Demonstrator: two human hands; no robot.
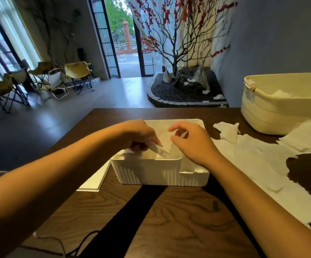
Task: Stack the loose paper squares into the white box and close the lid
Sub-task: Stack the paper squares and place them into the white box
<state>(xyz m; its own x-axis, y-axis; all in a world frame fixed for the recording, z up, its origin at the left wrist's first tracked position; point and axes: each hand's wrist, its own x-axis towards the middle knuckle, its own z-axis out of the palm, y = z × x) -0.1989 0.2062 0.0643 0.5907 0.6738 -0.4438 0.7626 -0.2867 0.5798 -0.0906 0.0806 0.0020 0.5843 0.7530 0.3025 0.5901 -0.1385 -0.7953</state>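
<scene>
Partly hidden: paper squares (162, 146) under hands (139, 135).

A cream tub (273, 108) is sitting at two o'clock on the worktop (179, 216); folding chairs (78, 75) are standing at ten o'clock, a red-leaved tree (177, 40) at twelve.

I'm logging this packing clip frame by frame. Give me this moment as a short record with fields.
box: white, open, centre of table
lid: flat on the table, left of the box
left hand: over the box, pinches a paper square
right hand: over the box, fingers loosely curled, holds nothing
loose paper: spread on the table right of the box
tub: cream, far right
</scene>
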